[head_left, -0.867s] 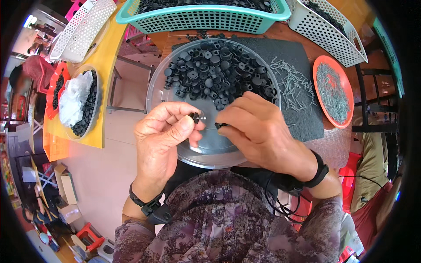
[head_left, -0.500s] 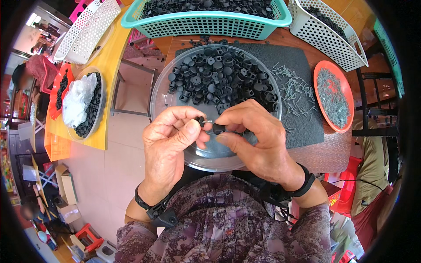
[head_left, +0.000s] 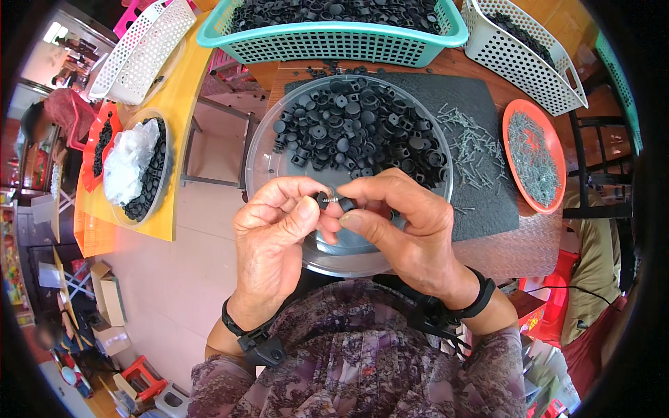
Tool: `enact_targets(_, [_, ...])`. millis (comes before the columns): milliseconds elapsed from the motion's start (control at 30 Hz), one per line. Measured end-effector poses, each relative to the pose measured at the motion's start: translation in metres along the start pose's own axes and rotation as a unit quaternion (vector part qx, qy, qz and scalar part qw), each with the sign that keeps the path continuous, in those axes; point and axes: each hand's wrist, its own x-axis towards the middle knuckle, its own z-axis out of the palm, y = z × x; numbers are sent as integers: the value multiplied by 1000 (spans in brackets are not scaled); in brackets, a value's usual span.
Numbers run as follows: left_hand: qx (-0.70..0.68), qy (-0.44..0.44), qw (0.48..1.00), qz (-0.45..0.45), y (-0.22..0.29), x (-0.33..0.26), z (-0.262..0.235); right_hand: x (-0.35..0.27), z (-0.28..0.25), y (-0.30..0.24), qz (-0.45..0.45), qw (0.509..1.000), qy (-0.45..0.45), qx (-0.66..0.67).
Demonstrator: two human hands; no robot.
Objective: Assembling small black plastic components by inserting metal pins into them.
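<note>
The left hand [head_left: 272, 226] tilted inward, its thumb and index fingertip pinching a small black part [head_left: 323, 200], the other fingers curled loosely beneath. A threaded metal screw [head_left: 331, 200] jutted from that part toward the right hand [head_left: 414, 226], which arched in from the other side, knuckles raised, thumb and forefinger gripping a rounded black cap [head_left: 347, 204]. The screw lay between the two pieces; whether its tip met the cap could not be told. Under the fingers sat a clear, smooth plastic tub [head_left: 348, 269], and just beyond them was its heap of matte black parts [head_left: 355, 115], discs and rings among them. Right of the fingers, slender loose screws [head_left: 470, 143] littered a rough dark mat [head_left: 496, 221].
</note>
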Motion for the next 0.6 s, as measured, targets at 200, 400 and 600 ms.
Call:
enact_targets(200, [-47,-22,999,-12,-2,0,-4,-3,0,-2,-43,998,2,-44])
enact_targets(400, [-72,-45,996,-23,-5,1,-6,-1,-2,1,-91,994,6,-59])
enact_targets(600, [-76,-45,996,-23,-7,1,-6,-3,-3,0,-36,999,4,-13])
